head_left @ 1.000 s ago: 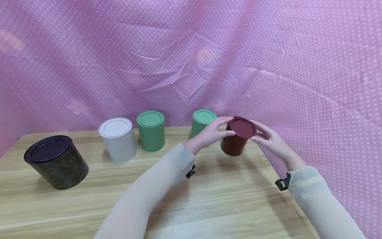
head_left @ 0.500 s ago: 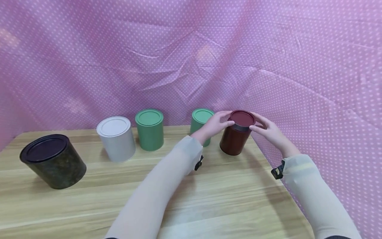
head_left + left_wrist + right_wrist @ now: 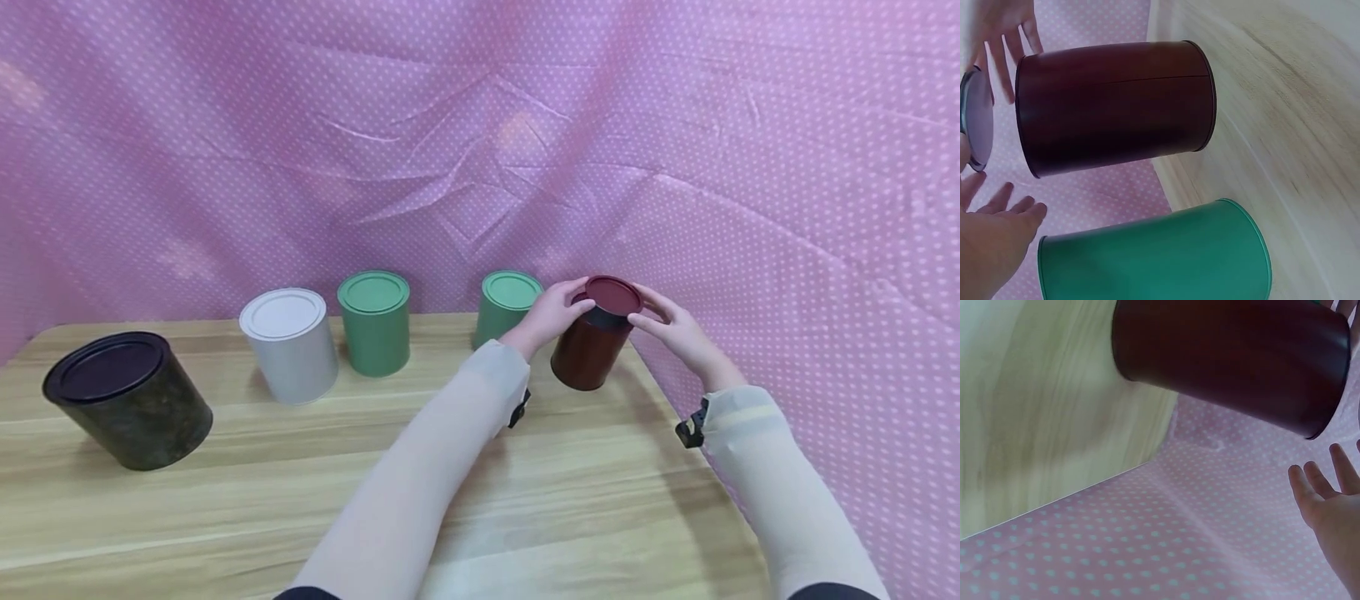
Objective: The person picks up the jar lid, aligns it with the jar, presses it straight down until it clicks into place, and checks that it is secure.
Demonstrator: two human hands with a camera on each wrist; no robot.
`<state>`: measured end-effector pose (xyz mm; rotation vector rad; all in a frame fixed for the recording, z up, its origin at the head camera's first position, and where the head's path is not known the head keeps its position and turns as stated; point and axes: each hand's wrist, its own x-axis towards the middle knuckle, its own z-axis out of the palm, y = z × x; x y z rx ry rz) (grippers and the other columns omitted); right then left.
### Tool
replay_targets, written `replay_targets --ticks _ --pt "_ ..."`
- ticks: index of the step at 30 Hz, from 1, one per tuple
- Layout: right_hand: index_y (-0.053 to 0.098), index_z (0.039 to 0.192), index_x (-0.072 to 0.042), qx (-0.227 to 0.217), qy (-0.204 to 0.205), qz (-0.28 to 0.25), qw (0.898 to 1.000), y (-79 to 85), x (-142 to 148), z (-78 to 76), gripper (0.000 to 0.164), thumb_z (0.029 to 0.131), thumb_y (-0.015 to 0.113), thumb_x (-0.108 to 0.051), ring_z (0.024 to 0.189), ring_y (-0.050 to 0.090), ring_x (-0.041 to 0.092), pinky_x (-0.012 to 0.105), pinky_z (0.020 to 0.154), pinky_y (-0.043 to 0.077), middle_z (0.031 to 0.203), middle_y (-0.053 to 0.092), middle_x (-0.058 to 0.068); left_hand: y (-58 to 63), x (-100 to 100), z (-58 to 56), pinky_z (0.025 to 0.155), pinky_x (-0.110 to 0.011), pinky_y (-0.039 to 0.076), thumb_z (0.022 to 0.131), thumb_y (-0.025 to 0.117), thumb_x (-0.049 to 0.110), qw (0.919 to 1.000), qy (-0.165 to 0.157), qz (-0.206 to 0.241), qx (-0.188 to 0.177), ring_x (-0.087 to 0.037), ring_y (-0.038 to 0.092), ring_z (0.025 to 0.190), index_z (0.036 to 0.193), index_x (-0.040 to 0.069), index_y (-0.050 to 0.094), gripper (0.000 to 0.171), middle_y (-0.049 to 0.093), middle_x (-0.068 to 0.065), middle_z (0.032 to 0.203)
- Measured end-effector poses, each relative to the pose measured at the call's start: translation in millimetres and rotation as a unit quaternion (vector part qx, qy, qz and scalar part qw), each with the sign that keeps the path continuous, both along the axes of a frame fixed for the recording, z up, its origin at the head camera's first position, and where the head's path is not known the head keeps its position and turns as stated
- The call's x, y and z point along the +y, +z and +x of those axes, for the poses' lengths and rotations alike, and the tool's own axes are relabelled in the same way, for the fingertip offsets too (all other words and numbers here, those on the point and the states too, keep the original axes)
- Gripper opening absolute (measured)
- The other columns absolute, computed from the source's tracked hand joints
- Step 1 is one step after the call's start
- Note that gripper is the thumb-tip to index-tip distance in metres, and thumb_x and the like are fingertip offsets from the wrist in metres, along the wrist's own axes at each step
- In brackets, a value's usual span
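A dark red lid (image 3: pixel 613 294) is up over its dark red can (image 3: pixel 587 357), both hands at its rim. My left hand (image 3: pixel 550 317) holds the lid's left side with thumb and fingertips. On the opposite side, my right hand (image 3: pixel 681 335) grips the rim between thumb and fingers. The left wrist view shows a gap between the lid (image 3: pixel 979 119) and the top of the can (image 3: pixel 1116 106). In the right wrist view the can (image 3: pixel 1229 356) hides much of the scene, and the right hand (image 3: pixel 1335 515) shows at the edge, other fingers spread.
Left of the red can stands a green can (image 3: pixel 504 315), partly behind my left hand. Farther left are another green can (image 3: pixel 377 333), a white can (image 3: pixel 296 358) and a wide black can (image 3: pixel 138 408), all lidded. Pink dotted cloth (image 3: pixel 480 150) hangs behind the wooden table (image 3: pixel 300 492).
A second ago the lid sat on the red can. Both hands have raised it off the can, with a slight shift right of my left hand. The other cans stay put.
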<state>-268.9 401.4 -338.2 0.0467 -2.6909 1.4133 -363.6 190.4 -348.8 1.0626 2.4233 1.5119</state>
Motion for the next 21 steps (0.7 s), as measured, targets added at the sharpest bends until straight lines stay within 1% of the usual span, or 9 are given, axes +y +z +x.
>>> replay_targets --ticks 2,4,6,8,11,15,18,21 --pt "0.027 0.154 -0.019 -0.005 0.000 0.001 1.000 -3.1 3.5 -2.5 0.067 0.097 0.058 -0.035 0.146 0.022 0.034 0.061 0.116 0.020 0.157 0.030 0.015 0.5 3.3 0.0 0.113 -0.027 0.035 0.098 0.057 0.025 0.9994 0.013 -0.027 0.018 -0.019 0.046 0.135 0.145 0.010 0.045 0.050 0.053 -0.008 0.143" --pt "0.026 0.154 -0.019 -0.009 0.001 -0.005 1.000 -6.5 6.5 -5.7 0.067 0.097 0.058 -0.035 0.146 0.023 0.035 0.061 0.116 0.020 0.156 0.030 0.016 0.1 6.1 0.1 0.114 -0.028 0.035 0.099 0.056 0.025 0.9981 0.024 -0.049 0.030 -0.020 0.045 0.136 0.145 0.011 0.045 0.050 0.051 -0.007 0.145" --pt "0.024 0.155 -0.019 -0.015 0.007 -0.012 1.000 -10.3 8.8 -9.2 0.068 0.097 0.058 -0.034 0.145 0.023 0.036 0.060 0.116 0.020 0.156 0.029 0.018 -1.3 8.0 0.6 0.114 -0.029 0.035 0.099 0.055 0.024 0.9969 0.034 -0.064 0.031 -0.020 0.045 0.137 0.146 0.012 0.045 0.049 0.050 -0.007 0.145" --pt "0.023 0.155 -0.019 -0.022 0.011 -0.016 1.000 -14.0 10.9 -11.5 0.070 0.097 0.058 -0.035 0.145 0.024 0.037 0.060 0.116 0.020 0.157 0.028 0.018 -3.8 9.8 1.2 0.115 -0.030 0.034 0.100 0.054 0.024 0.9962 0.041 -0.073 0.024 -0.020 0.044 0.137 0.147 0.012 0.043 0.049 0.049 -0.008 0.146" --pt "0.023 0.155 -0.019 -0.031 0.017 -0.013 0.999 -18.7 13.9 -13.6 0.070 0.097 0.058 -0.035 0.145 0.024 0.037 0.061 0.116 0.019 0.156 0.030 0.019 -7.8 12.1 2.5 0.115 -0.030 0.035 0.100 0.053 0.024 0.9954 0.047 -0.083 0.015 -0.020 0.043 0.137 0.147 0.012 0.042 0.050 0.049 -0.008 0.147" --pt "0.024 0.154 -0.017 -0.030 0.017 -0.006 0.999 -22.2 19.4 -14.5 0.069 0.097 0.058 -0.036 0.143 0.027 0.039 0.061 0.116 0.019 0.154 0.032 0.021 -10.4 15.9 4.5 0.115 -0.030 0.034 0.101 0.053 0.024 0.9952 0.047 -0.084 0.016 -0.021 0.043 0.138 0.147 0.010 0.041 0.050 0.048 -0.009 0.147" --pt "0.023 0.155 -0.017 -0.034 0.022 -0.005 0.999 -24.5 23.6 -14.8 0.069 0.097 0.057 -0.036 0.143 0.027 0.040 0.062 0.116 0.018 0.154 0.031 0.023 -11.7 19.1 6.4 0.115 -0.029 0.033 0.101 0.052 0.024 0.9949 0.053 -0.084 0.017 -0.021 0.043 0.138 0.147 0.010 0.041 0.050 0.047 -0.009 0.147" --pt "0.024 0.155 -0.019 -0.043 0.021 0.000 0.999 -27.4 27.1 -14.8 0.069 0.097 0.057 -0.039 0.143 0.027 0.039 0.062 0.116 0.018 0.154 0.031 0.022 -13.8 22.6 8.4 0.115 -0.028 0.033 0.101 0.051 0.025 0.9936 0.062 -0.092 0.017 -0.020 0.042 0.138 0.148 0.011 0.039 0.050 0.046 -0.007 0.148"
